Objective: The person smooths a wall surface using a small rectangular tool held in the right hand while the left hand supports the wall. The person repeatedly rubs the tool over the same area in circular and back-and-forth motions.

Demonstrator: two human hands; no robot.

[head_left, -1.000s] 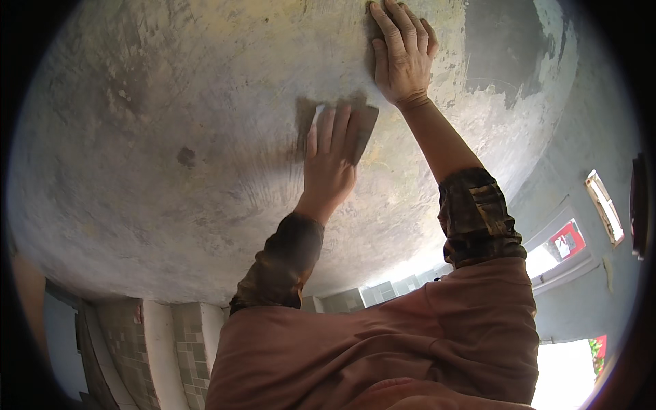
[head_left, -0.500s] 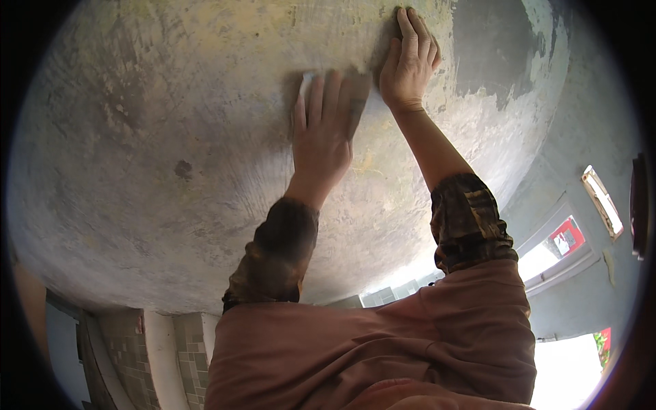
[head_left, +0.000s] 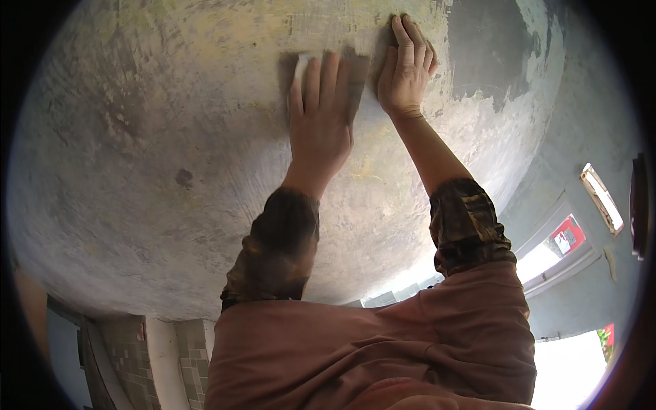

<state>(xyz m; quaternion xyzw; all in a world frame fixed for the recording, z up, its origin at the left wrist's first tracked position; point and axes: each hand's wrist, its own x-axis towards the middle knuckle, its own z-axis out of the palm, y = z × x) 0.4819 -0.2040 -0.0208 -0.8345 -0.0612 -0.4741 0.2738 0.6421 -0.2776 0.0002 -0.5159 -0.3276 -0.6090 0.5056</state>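
Dark flat pad (head_left: 359,76) at upper centre of frame, higher than second ago, against mottled plaster surface (head_left: 205,123). Left hand (head_left: 321,133) moved up with it, clamped on pad. Right hand (head_left: 404,76), right of it, fingers slightly apart, touches surface.

rough, matt, blotchy plaster (head_left: 205,232) spread above a shirt (head_left: 369,342) of soft-looking matt cloth, creased cloth sleeves (head_left: 277,239) showed above it, smooth-looking tiles (head_left: 137,352) lay left of it
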